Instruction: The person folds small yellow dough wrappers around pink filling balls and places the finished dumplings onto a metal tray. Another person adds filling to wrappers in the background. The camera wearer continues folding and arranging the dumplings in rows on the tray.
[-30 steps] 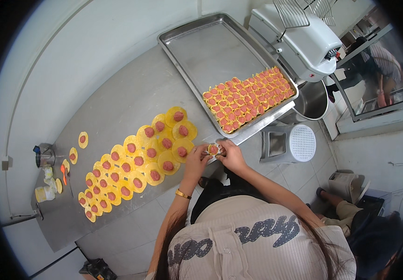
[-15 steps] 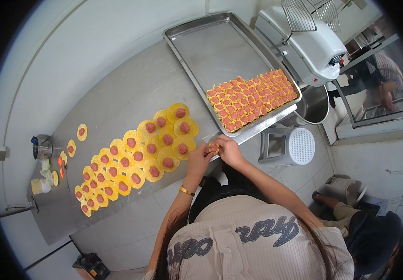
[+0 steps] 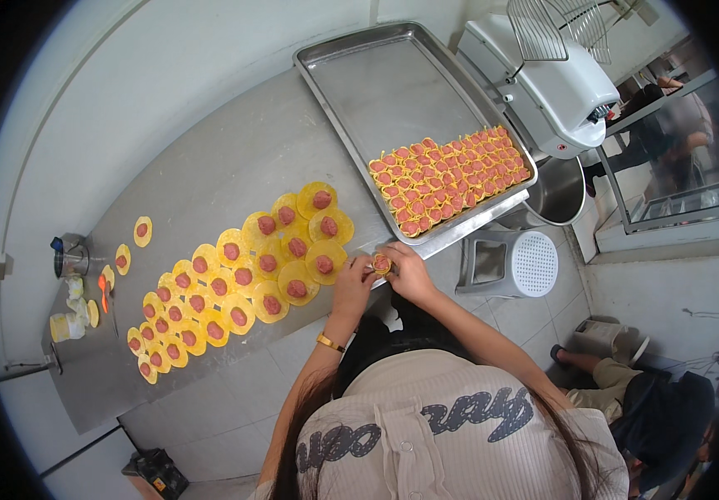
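Fingers (image 3: pixel 374 272) of both hands close around one filled dumpling (image 3: pixel 382 264), pinched between them.

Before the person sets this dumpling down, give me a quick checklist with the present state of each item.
1. Dumpling held between left hand and right hand: ok.
2. Wrapper fully pleated shut: cannot tell, too small.
3. Free room on the metal tray behind the finished rows: ok.
4. Filled yellow wrappers waiting on the table: ok, many left.
5. Tray resting firmly: cannot tell; its near corner sits at the table edge.
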